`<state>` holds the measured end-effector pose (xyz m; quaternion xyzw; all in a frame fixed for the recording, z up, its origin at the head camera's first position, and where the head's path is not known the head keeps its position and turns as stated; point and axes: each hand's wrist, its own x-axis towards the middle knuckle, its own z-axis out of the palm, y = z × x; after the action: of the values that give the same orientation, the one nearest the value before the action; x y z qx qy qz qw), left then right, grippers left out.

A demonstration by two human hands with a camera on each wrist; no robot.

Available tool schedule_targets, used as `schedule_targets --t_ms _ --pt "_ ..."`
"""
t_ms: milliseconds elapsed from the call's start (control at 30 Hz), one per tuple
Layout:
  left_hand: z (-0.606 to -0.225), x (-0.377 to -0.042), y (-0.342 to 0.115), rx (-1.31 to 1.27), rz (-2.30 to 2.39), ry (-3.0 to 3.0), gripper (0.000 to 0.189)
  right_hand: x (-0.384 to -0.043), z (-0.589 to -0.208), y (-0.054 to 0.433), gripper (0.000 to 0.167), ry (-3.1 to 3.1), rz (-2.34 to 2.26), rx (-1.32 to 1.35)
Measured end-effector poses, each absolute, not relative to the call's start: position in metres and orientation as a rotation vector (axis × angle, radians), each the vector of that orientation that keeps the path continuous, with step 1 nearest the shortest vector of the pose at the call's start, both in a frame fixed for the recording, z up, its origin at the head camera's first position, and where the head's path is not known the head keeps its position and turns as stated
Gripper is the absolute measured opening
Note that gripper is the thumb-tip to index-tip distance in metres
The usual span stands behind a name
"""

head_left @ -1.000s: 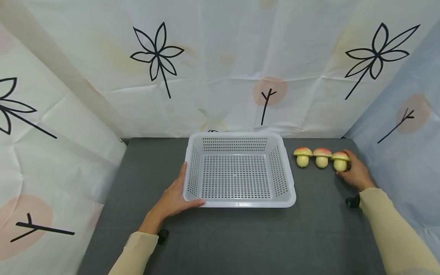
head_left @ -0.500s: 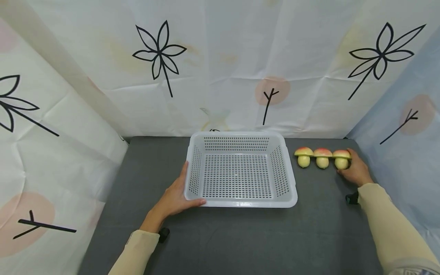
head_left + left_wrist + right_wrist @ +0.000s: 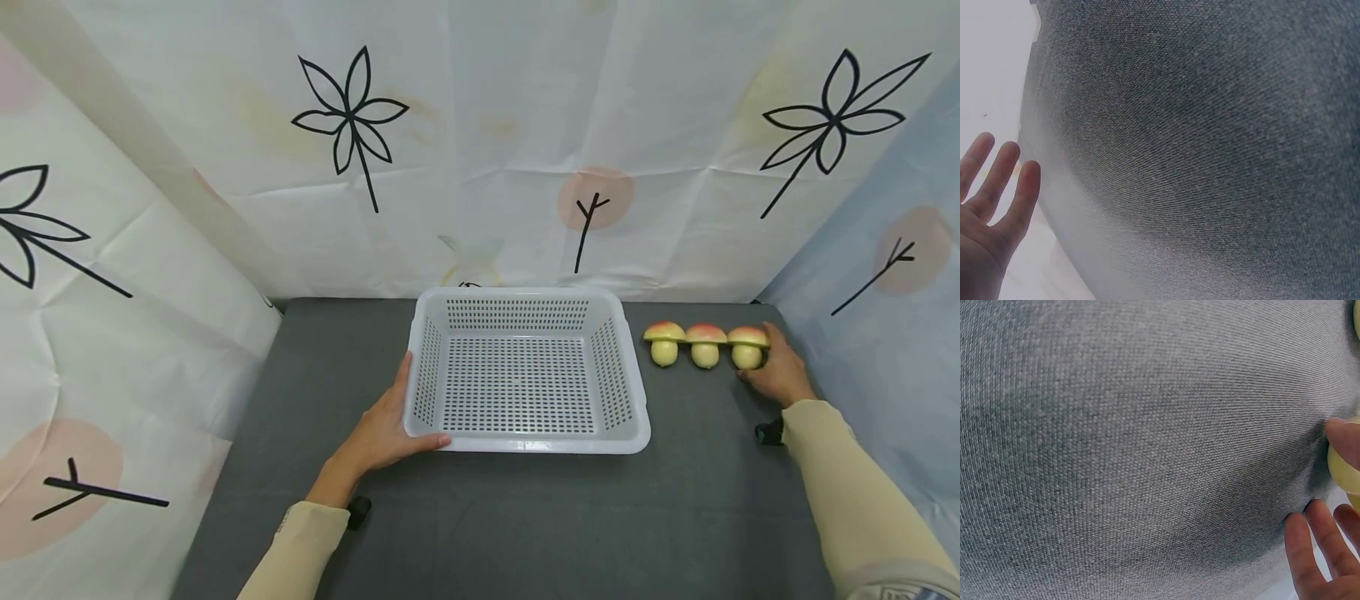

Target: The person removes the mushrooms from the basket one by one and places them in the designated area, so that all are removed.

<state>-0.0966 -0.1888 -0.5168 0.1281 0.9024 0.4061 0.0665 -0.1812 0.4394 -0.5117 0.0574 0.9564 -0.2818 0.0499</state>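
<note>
In the head view a white perforated plastic basket [image 3: 517, 383] stands mid-table. My left hand [image 3: 381, 423] rests against its near left corner, thumb along the front rim and fingers by the left side. Straight, spread fingers of that hand [image 3: 997, 206] show in the left wrist view. To the basket's right, three toy mushrooms with red-and-yellow caps form a row: a left one [image 3: 664, 343], a middle one [image 3: 706, 345] and a right one [image 3: 747, 347]. My right hand [image 3: 782, 371] holds the right mushroom between thumb and fingers. The right wrist view shows part of its yellow surface [image 3: 1342, 467] beside the thumb.
A dark grey cloth [image 3: 570, 525] covers the table. White patterned curtains hang behind it [image 3: 480, 167] and at the left, and a bluish one [image 3: 900, 350] is close beside my right hand.
The right mushroom, tilted a second ago, now stands level with the other two, slightly further right. My right hand has shifted a little with it. The left hand and basket stay put.
</note>
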Motion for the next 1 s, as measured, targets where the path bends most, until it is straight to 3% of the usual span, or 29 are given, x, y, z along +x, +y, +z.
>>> schedule_targets --t_ms 667,1000 --pt "-0.517 -0.099 -0.187 0.379 1.198 2.723 0.138 -0.168 -0.507 0.44 0.097 2.927 -0.909 0.236" --pt "-0.516 -0.096 -0.189 0.372 1.178 2.761 0.137 -0.151 -0.492 0.413 0.085 3.062 -0.98 0.231"
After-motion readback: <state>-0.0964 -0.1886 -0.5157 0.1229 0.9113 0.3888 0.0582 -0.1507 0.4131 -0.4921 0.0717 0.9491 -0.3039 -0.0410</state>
